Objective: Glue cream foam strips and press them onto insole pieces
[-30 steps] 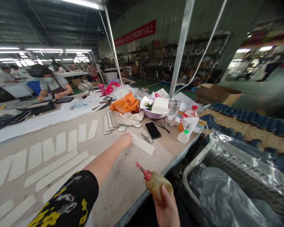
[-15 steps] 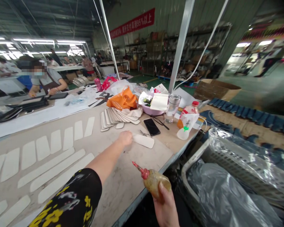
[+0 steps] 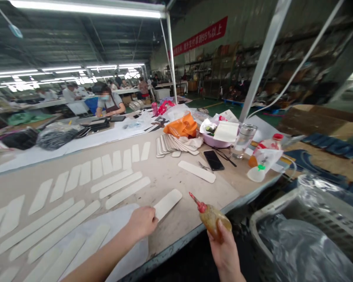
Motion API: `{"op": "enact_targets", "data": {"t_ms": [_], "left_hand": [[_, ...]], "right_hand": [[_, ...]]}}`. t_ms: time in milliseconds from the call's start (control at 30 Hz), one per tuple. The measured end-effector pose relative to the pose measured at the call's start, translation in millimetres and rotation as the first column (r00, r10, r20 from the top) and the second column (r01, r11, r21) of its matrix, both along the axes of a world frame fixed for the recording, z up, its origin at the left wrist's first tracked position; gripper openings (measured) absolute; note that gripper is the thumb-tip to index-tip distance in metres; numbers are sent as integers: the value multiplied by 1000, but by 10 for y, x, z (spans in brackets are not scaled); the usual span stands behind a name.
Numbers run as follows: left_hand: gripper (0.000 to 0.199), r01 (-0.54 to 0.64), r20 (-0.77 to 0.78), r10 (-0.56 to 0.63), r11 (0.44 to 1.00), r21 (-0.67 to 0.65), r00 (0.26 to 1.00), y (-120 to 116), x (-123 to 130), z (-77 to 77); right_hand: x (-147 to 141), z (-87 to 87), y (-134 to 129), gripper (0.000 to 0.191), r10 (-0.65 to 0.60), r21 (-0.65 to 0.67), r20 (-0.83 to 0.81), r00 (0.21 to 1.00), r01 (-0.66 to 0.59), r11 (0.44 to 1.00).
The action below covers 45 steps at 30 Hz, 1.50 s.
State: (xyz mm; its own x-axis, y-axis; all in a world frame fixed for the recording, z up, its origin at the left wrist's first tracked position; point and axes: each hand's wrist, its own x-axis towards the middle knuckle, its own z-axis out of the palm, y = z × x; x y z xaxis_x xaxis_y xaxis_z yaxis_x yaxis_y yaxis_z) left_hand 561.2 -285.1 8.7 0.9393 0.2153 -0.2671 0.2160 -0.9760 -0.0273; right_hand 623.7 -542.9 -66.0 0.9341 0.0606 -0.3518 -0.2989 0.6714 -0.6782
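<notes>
Right now, the left hand [image 3: 142, 221] is pinching the near end of a pale strip [image 3: 169, 203] at the lower centre of the frame, its fingers curling closed; whether the strip's far end is touching the table [image 3: 164, 180] I cannot tell. Just right of it, the right hand [image 3: 223, 243] is wrapping round a squeeze bottle [image 3: 214, 217], thumb on its side, the red nozzle [image 3: 197, 201] pointing toward the upper left. Another strip [image 3: 197, 171] is lying right of centre, near a phone [image 3: 214, 160].

By its look, the strip is probably going to be light, thin and fairly stiff, bending if pressed; an end or edge seems the place to hold. The bottle is likely to be soft-walled, heavier and perhaps tacky, so its round body is offering the surest grasp, clear of the nozzle.
</notes>
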Motion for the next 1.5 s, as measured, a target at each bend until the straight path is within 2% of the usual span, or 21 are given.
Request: {"op": "enact_targets", "data": {"t_ms": [67, 167, 300, 367, 433, 567, 633, 733, 800, 900, 967, 1100, 1167, 1300, 1500], "left_hand": [[22, -29, 36, 33, 995, -96, 999, 42, -325, -105], [21, -6, 247, 61, 975, -220, 967, 122, -738, -251], [26, 52, 503, 66, 975, -217, 862, 131, -1139, -473], [34, 72, 535, 56, 974, -215, 843, 77, -1223, -554], [32, 84, 523, 49, 970, -229, 851, 19, -1231, -583], [17, 133, 473, 25, 945, -298, 881, 20, -1178, -538], [18, 179, 478, -1, 928, -327, 878, 95, -1190, -529], [20, 224, 542, -25, 926, -304, 840, 235, -1285, -576], [20, 221, 588, -21, 937, -271, 809, 304, -1378, -629], [21, 209, 623, -1, 942, -262, 782, 343, -1508, -702], [24, 229, 627, -7, 934, -273, 779, 342, -1568, -741], [26, 270, 649, -31, 924, -272, 761, 345, -1626, -811], [27, 279, 661, -33, 921, -271, 750, 355, -1631, -835], [28, 280, 647, -48, 924, -260, 761, 367, -1626, -844], [31, 277, 634, -73, 934, -228, 770, 358, -1622, -835]], "right_hand": [[-21, -18, 17, 34, 24, -55, 40, 999, -22, 998], [-73, -12, 69, 36, 48, -165, 113, 992, -29, 986], [-192, 19, 192, 44, 106, -311, 181, 978, -46, 949], [-248, 28, 266, 47, 156, -355, 199, 968, -77, 932], [-286, 28, 330, 49, 194, -385, 208, 959, -102, 917], [-313, -13, 381, 51, 234, -428, 232, 944, -117, 896], [-319, -48, 367, 52, 241, -467, 244, 939, -104, 878], [-343, -82, 347, 52, 273, -572, 264, 925, -78, 817], [-381, -72, 360, 49, 320, -663, 286, 903, -54, 747], [-472, -7, 438, 42, 423, -775, 354, 834, 8, 632], [-539, 57, 520, 35, 510, -812, 432, 744, 75, 579], [-652, 197, 690, 17, 678, -836, 531, 509, 183, 517], [-693, 262, 754, 12, 725, -840, 540, 428, 209, 501], [-739, 344, 838, 8, 783, -858, 513, 351, 210, 468], [-780, 361, 926, 8, 824, -880, 475, 308, 149, 452]]}}
